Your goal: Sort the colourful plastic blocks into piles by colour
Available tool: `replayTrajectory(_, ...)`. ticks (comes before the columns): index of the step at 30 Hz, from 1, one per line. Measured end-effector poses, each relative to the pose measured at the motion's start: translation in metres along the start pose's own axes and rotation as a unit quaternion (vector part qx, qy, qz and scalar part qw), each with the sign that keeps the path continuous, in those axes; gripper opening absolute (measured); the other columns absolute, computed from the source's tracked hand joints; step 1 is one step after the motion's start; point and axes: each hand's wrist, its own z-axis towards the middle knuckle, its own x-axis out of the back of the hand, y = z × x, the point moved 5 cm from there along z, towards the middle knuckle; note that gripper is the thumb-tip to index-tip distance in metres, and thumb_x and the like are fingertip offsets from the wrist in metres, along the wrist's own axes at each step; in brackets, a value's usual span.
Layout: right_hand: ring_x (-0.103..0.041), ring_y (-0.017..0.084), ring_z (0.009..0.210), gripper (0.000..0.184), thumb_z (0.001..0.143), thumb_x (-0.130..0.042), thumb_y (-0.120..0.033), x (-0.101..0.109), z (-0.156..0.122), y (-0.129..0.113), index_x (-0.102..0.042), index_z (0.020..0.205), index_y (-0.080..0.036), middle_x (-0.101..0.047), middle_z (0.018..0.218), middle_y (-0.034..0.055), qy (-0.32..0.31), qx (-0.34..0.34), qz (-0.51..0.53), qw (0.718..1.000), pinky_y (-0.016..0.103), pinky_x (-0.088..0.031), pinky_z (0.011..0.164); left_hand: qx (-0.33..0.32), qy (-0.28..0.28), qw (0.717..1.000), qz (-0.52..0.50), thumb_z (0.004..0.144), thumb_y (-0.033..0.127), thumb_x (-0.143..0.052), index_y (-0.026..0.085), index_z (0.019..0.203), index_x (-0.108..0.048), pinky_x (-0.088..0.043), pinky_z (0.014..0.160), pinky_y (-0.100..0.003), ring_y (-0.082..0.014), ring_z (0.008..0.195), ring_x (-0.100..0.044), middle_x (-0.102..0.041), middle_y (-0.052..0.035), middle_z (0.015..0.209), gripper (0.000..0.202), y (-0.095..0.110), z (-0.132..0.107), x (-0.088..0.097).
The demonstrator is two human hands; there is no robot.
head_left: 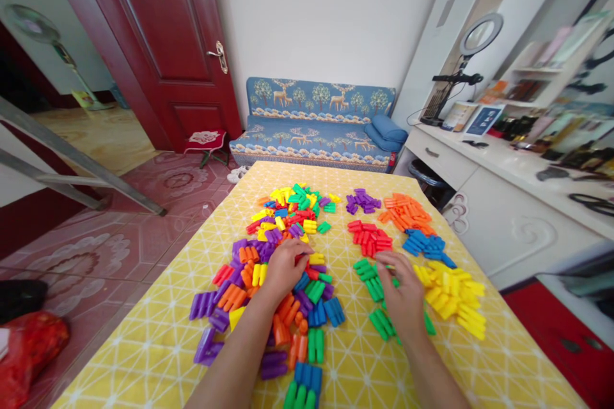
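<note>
A mixed pile of small ribbed plastic building blocks spreads over the left and middle of the table, in purple, orange, yellow, red, green and blue. My left hand is over the pile's middle, thumb and forefinger curled together; what lies between them is hidden. Beside its fingertips is a yellow block. To the right, my right hand hovers low over a group of green blocks, fingers loosely bent and apart, partly covering them. Around it are single-colour groups: red blocks, blue blocks and yellow blocks.
Purple blocks and orange blocks form groups at the table's far right. A yellow patterned cloth covers the table. Beyond its far edge stands a blue sofa; a white dresser is on the right.
</note>
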Motion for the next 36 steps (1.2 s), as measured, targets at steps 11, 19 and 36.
replayTrajectory(11,-0.056,0.022,0.103,0.044,0.076,-0.058,-0.015,-0.134,-0.007,-0.032,-0.064,0.119,-0.021,-0.06,0.105,0.0086,-0.258,-0.079,-0.144,0.952,0.03,-0.045,0.089,0.024,0.029,0.999,0.028,0.074,0.006,-0.055,0.021,0.09,-0.073,-0.047,0.086,-0.032,-0.0191,0.091,-0.059,-0.067,-0.0041,0.09,0.029,-0.003,-0.002,0.006)
replayTrajectory(19,-0.061,0.021,0.093,0.024,0.076,-0.065,-0.026,-0.142,-0.003,-0.02,-0.07,0.1,-0.022,-0.062,0.097,0.0065,-0.291,-0.098,-0.197,0.931,0.028,-0.043,0.08,0.064,0.041,0.994,0.073,0.08,0.016,-0.055,0.021,0.087,-0.073,-0.048,0.08,-0.031,-0.0193,0.086,-0.059,-0.064,-0.0044,0.083,0.02,-0.004,0.0,0.006)
replayTrajectory(36,-0.052,0.014,0.061,0.021,0.076,-0.059,-0.035,-0.11,0.013,-0.008,-0.065,0.087,-0.018,-0.065,0.078,0.002,-0.124,-0.116,0.036,0.985,0.026,-0.041,0.059,0.04,0.015,0.991,0.126,0.076,0.028,-0.065,0.023,0.081,-0.066,-0.045,0.083,-0.034,-0.0217,0.092,-0.059,-0.067,-0.0026,0.09,0.007,0.0,-0.002,0.007)
